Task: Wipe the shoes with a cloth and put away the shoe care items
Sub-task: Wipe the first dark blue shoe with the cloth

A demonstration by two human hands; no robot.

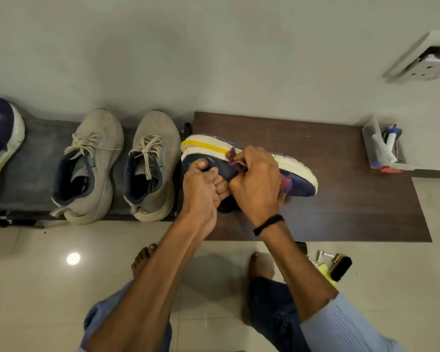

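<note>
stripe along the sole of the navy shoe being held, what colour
Yellow: the stripe on the navy shoe, head view.

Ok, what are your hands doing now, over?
Left hand grips navy shoe. Right hand holds cloth on it. Brush on floor, not in the way.

Pale grey wall [214, 47] at 12 o'clock, socket [419, 63] at 2. Dark wooden bench [353, 204] at 3. Glossy floor tiles [36, 301], glare [73, 258] at 8.

Left hand [201, 185] grips navy shoe [214, 161], right hand [255, 184] holds cloth [285, 185] against it.
</note>
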